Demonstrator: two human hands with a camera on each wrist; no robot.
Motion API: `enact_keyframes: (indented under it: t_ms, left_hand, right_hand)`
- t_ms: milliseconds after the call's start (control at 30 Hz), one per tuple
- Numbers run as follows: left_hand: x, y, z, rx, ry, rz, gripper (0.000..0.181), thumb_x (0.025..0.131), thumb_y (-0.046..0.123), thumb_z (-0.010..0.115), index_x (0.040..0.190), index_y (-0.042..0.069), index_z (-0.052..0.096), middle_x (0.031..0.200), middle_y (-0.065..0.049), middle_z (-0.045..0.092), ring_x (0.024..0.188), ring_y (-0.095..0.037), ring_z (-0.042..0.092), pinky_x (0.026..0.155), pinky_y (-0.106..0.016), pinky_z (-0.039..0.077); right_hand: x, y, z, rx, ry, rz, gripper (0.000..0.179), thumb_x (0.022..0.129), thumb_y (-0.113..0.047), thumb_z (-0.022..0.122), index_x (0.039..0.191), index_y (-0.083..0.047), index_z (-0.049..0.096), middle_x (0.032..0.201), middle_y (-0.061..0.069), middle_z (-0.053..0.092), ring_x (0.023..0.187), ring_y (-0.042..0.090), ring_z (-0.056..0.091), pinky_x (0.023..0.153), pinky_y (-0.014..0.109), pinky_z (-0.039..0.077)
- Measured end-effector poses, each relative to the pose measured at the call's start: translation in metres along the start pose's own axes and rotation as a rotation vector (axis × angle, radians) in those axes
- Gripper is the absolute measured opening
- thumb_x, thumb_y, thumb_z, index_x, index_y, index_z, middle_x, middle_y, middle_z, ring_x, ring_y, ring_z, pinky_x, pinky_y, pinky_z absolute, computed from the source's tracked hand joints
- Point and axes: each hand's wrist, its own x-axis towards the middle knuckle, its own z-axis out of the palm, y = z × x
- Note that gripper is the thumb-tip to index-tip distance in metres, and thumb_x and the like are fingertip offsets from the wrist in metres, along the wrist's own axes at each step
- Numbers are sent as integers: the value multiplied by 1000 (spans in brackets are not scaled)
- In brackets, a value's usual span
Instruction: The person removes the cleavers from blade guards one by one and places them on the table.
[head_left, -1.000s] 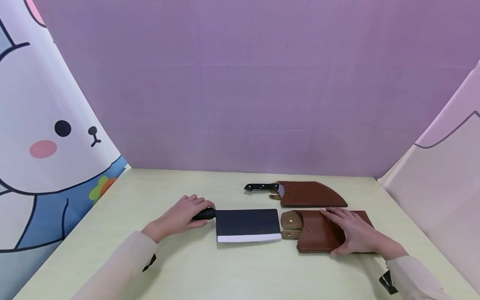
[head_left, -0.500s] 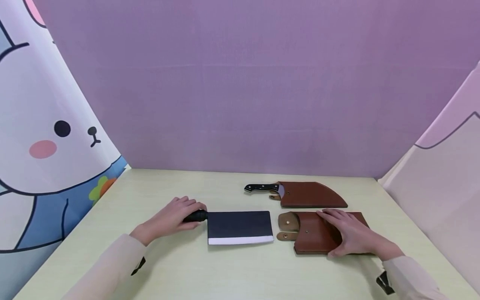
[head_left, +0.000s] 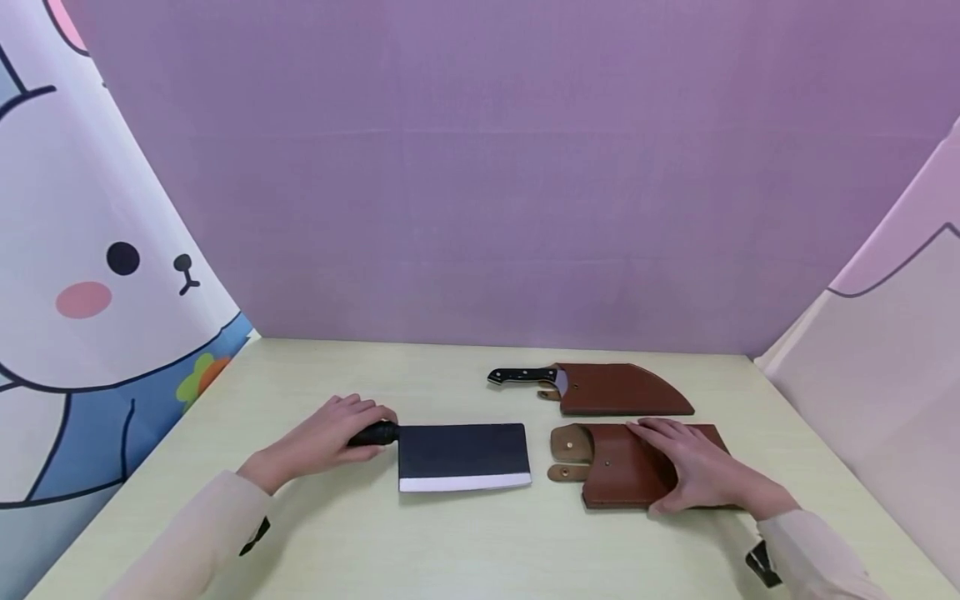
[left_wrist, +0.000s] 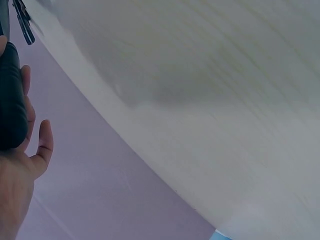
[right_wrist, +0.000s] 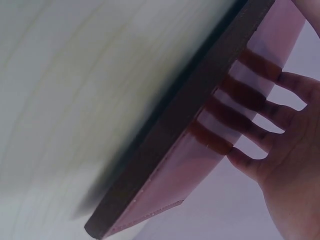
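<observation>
Left fingers (head_left: 378, 413) gripping cleaver (head_left: 450, 450), long axis sideways, blade (head_left: 465, 458) pointing right

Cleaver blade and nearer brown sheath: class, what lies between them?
Bare tabletop: in the head view, a narrow strip separates the cleaver blade from the flap and strap of the sheath.

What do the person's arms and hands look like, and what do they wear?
The left sleeve and right sleeve are long, plain and pale cream. A small black piece shows near the left wrist, another black piece near the right. The left hand and right hand wear no gloves.
</observation>
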Motion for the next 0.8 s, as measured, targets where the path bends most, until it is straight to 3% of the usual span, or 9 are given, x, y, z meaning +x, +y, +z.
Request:
enact_keyframes:
  t_ms: [467, 633, 800]
  left_hand:
    - [-10, -2, -2, -29, -47, -28, 34, 83, 33, 66, 113, 28, 54, 95, 18, 55, 82, -4, 43, 72, -28, 35]
    - [-9, -4, -3, -29, -41, -8, 33, 82, 30, 67, 113, 26, 55, 94, 17, 56, 81, -5, 44, 71, -29, 35]
    - [-9, -6, -2, -30, -75, -5, 33, 83, 29, 66, 114, 24, 56, 96, 14, 57, 83, -6, 46, 72, -31, 35]
  right_hand:
    - [2, -2, 5, 5, -19, 10, 110, 49, -69, 74, 135, -8, 42, 130, 20, 48, 118, 39, 45, 86, 61, 35]
    - [3, -3, 5, 19, -39, 15, 109, 50, -68, 74, 135, -8, 42, 131, 20, 47, 118, 40, 45, 86, 62, 35]
    - [4, -4, 5, 28, -60, 19, 108, 52, -66, 75, 136, -7, 41, 132, 21, 46, 119, 42, 44, 87, 63, 34]
